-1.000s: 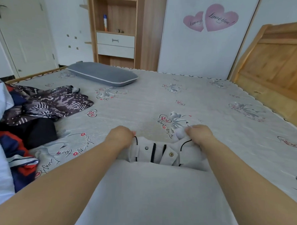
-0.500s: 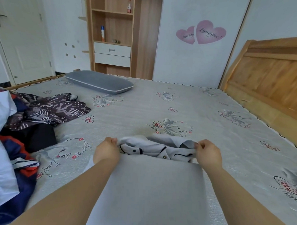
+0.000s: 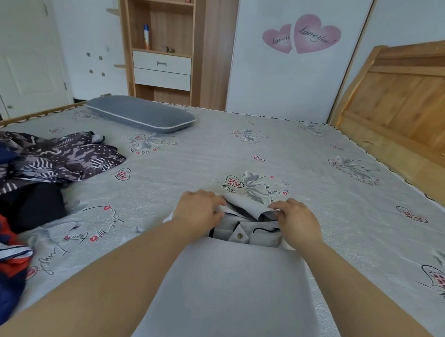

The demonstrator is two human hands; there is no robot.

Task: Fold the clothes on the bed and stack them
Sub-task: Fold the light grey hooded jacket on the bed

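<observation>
A light grey garment (image 3: 234, 288) with black trim and a brass button lies flat on the bed (image 3: 305, 172) straight in front of me. My left hand (image 3: 198, 210) grips its far left corner. My right hand (image 3: 297, 222) pinches the far right corner, and a flap of the fabric is turned over between the two hands. A heap of unfolded clothes (image 3: 24, 175) sits at the left: a dark patterned piece, a black one, and a navy, red and white one.
A grey pillow (image 3: 139, 113) lies at the far left of the bed. The wooden headboard (image 3: 408, 100) stands along the right side. A wardrobe with shelves and drawers (image 3: 162, 51) stands behind the bed, and a white door (image 3: 25, 47) is at the far left.
Both hands lifted the garment's far edge and are turning it over toward me. The view has also tilted up a little.
</observation>
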